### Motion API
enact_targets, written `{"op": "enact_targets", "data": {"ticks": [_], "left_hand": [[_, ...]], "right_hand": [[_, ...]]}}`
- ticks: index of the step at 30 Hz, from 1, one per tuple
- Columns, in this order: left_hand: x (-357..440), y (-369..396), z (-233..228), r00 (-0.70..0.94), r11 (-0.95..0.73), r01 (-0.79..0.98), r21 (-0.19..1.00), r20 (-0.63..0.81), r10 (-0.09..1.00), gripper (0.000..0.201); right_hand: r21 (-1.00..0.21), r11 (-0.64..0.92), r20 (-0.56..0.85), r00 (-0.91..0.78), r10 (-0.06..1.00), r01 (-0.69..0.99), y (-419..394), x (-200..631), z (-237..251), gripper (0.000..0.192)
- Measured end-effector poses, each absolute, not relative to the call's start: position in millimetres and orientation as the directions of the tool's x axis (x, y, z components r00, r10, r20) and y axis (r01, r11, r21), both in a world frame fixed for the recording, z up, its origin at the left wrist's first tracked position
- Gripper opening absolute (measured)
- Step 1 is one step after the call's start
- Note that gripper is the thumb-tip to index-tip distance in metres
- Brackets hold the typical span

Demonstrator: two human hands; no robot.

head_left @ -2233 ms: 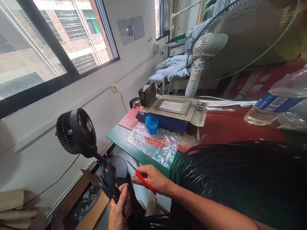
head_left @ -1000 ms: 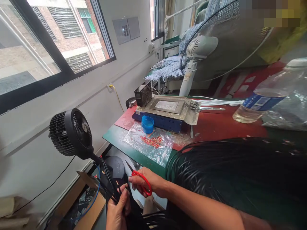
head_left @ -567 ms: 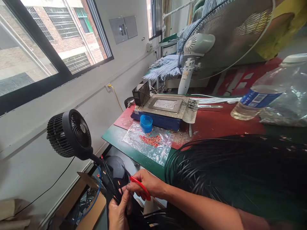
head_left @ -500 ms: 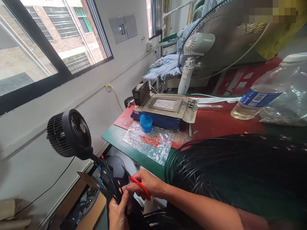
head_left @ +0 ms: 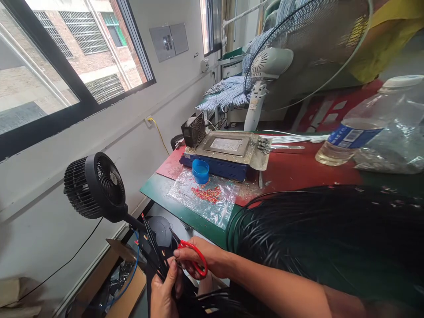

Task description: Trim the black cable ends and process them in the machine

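Observation:
My left hand is closed around a bundle of black cables, whose stripped ends show short red and pale wires. Red-handled scissors are held in my right hand, their dark blades pointing up and to the left. The thumb and finger of that hand meet my left fingertips at the cables; the exact spot pinched there is too small to make out. More black cables hang below my hands. A large heap of black cables lies on the table to the right.
A black fan stands at left, above an open cardboard box. On the table are a plastic bag with red and yellow bits, a blue cup, a blue hot plate and a bottle. A white fan stands behind.
My right hand has turned slightly, and the scissors' red handle loops now show more openly. My left hand stays on the cables.

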State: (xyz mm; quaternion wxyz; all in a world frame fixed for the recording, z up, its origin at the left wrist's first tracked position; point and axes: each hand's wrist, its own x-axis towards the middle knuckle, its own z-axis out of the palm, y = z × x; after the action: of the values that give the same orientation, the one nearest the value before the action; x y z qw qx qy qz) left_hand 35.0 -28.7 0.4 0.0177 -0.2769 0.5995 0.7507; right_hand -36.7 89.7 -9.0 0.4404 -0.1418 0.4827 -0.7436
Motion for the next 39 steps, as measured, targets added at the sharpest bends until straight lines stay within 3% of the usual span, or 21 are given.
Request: {"op": "enact_targets", "data": {"ticks": [10,14,19,23,31,36,39], "left_hand": [[36.8,-29.5,-7.7,-0.853,-0.404,-0.308,0.861,-0.438,-0.283,0.024],[36.6,-30.9,-9.0,-0.862,-0.423,-0.3,0.855,-0.433,-0.264,0.031],[36.3,-36.8,-10.8,-0.863,-0.368,-0.35,0.861,-0.45,-0.232,0.029],[37.8,-41.0,-16.6,-0.881,-0.324,-0.367,0.872,-0.438,-0.182,0.027],[37.6,-35.9,-20.7,-0.866,-0.464,-0.265,0.845,-0.42,-0.27,0.027],[34.5,-39.0,-19.2,-0.858,-0.455,-0.229,0.861,-0.399,-0.324,0.023],[35.0,-38.8,-19.4,-0.882,-0.412,-0.247,0.877,-0.38,-0.281,0.026]], "right_hand": [[-0.758,-0.138,-0.277,-0.506,-0.817,0.638,88.9,-34.5,-3.9,0.038],[-0.783,-0.14,-0.253,-0.516,-0.818,0.606,89.6,-34.8,-2.0,0.039],[-0.829,-0.132,-0.229,-0.544,-0.807,0.544,92.3,-34.1,4.7,0.041],[-0.816,-0.058,-0.309,-0.519,-0.797,0.576,93.3,-33.6,11.5,0.034],[-0.784,-0.025,-0.371,-0.5,-0.782,0.621,86.5,-31.9,1.9,0.024],[-0.803,-0.117,-0.253,-0.513,-0.82,0.584,85.5,-30.3,-10.1,0.031],[-0.824,-0.162,-0.207,-0.556,-0.805,0.542,87.0,-31.1,-10.5,0.041]]}}
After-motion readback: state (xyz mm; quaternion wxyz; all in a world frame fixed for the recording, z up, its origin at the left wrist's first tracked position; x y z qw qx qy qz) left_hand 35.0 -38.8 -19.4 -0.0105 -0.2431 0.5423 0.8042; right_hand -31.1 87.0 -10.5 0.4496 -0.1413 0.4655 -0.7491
